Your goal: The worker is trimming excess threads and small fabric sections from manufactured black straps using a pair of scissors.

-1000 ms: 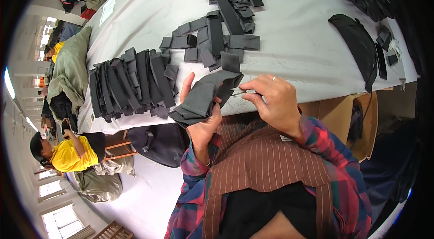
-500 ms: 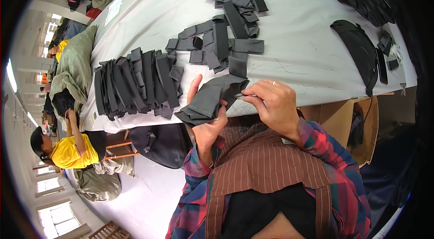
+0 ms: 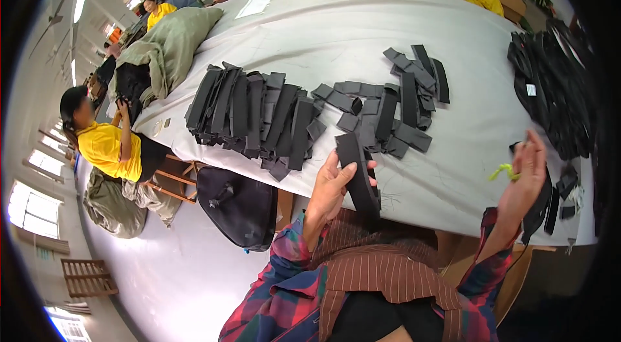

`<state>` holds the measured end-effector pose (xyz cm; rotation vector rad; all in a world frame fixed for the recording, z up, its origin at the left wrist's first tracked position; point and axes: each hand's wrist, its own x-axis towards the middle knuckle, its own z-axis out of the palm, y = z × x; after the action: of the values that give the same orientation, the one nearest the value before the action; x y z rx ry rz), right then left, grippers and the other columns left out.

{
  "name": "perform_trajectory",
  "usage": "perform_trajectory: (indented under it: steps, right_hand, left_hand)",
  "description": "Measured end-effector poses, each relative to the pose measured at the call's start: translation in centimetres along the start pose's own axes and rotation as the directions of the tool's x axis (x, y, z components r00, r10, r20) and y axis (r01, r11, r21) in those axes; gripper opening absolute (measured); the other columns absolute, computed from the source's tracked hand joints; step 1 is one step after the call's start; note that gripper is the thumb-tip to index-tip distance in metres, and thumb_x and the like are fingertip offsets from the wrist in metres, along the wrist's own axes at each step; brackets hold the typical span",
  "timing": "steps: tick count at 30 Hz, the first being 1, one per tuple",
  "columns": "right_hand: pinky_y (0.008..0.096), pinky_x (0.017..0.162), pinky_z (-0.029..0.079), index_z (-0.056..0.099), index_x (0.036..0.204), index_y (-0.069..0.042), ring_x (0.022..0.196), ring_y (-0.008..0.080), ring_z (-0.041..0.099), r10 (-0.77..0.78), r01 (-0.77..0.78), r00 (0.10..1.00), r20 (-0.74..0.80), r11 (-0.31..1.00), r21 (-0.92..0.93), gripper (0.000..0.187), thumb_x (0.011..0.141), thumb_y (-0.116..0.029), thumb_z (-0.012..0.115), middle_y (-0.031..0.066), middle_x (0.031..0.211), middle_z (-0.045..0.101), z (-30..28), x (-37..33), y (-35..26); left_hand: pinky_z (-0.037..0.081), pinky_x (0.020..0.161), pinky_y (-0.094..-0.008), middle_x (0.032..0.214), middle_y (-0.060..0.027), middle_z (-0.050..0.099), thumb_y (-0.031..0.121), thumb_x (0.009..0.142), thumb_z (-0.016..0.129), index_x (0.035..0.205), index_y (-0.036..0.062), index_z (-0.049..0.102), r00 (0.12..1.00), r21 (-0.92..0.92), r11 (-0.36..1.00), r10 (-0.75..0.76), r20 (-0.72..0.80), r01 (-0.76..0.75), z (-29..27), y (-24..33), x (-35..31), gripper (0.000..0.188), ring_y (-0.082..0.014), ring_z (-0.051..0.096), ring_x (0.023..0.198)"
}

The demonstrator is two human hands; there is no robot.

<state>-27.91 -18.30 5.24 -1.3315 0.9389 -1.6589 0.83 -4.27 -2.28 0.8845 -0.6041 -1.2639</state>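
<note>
My left hand (image 3: 336, 187) is closed around a folded black fabric strip (image 3: 358, 177) and holds it upright in front of my apron, thumb across its face. Out to the right, my right hand (image 3: 527, 170) is raised by the table's right side, fingers pointing up. A small yellow-green looped thing (image 3: 504, 172) shows at its thumb side and seems held there; its exact kind is unclear. Ahead of my left hand lies a loose heap of black fabric strips (image 3: 388, 109). Farther left, a row of stacked black strips (image 3: 249, 112) stands on the white-covered table (image 3: 310, 25).
Black fabric pieces (image 3: 550, 83) are piled at the right edge. A co-worker in a yellow shirt (image 3: 107, 151) handles dark fabric at left, beside a green sack (image 3: 174, 44). A black bag (image 3: 236, 206) sits left of me, and a cardboard box (image 3: 462, 251) under the table.
My right hand has left the black fabric piece and moved far right. My left hand now holds a strip upright instead of a bunched, opened piece. The view has shifted too.
</note>
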Motion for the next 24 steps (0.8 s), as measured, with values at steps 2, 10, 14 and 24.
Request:
perform_trajectory:
  steps: [2, 10, 14, 24]
  right_hand:
    - [0.0194, 0.079, 0.041, 0.061, 0.109, -0.003, 0.083, 0.0058, 0.051, 0.082, -0.07, 0.98, 0.181, 0.995, -0.074, 0.02, 0.094, -0.015, 0.055, -0.0002, 0.092, 0.059, 2.6, -3.0, 1.1]
    - [0.0319, 0.063, 0.046, 0.065, 0.098, -0.008, 0.071, 0.0234, 0.058, 0.157, 0.113, 0.742, 0.652, 0.929, -0.353, 0.019, 0.079, -0.009, 0.066, 0.0087, 0.082, 0.063, 7.7, -10.2, 4.5]
    - [0.0336, 0.062, 0.044, 0.066, 0.096, -0.008, 0.069, 0.0249, 0.057, 0.086, 0.269, 0.727, 0.682, 0.878, -0.396, 0.016, 0.08, -0.01, 0.064, 0.0081, 0.08, 0.062, 7.7, -9.9, 5.0]
    - [0.0316, 0.062, 0.045, 0.067, 0.096, -0.008, 0.07, 0.0233, 0.058, 0.142, 0.241, 0.707, 0.693, 0.873, -0.425, 0.018, 0.079, -0.007, 0.063, 0.0069, 0.08, 0.063, 6.6, -11.2, 6.4]
  left_hand:
    - [0.057, 0.074, -0.036, 0.114, -0.0219, 0.058, 0.006, 0.094, 0.047, 0.133, 0.0046, 0.031, 0.997, -0.022, 0.997, -0.072, 0.009, 0.073, 0.3, -0.7, -0.4, 0.042, -0.0283, 0.067, 0.089]
    - [0.052, 0.091, -0.0405, 0.125, -0.0202, 0.052, -0.009, 0.084, 0.04, 0.139, 0.0062, 0.026, 0.969, -0.18, 0.953, -0.246, 0.0, 0.242, 0.1, -3.7, -1.1, 0.059, -0.0335, 0.058, 0.11]
    - [0.05, 0.093, -0.0444, 0.126, -0.0229, 0.05, -0.01, 0.083, 0.041, 0.139, 0.006, 0.025, 0.968, -0.26, 0.934, -0.249, 0.021, 0.246, -0.5, -4.1, -2.2, 0.061, -0.0368, 0.057, 0.111]
    - [0.051, 0.091, -0.046, 0.12, -0.0282, 0.052, -0.005, 0.088, 0.044, 0.136, 0.0032, 0.025, 0.917, -0.209, 0.895, -0.399, 0.017, 0.393, -1.0, -6.7, -3.7, 0.053, -0.0384, 0.059, 0.106]
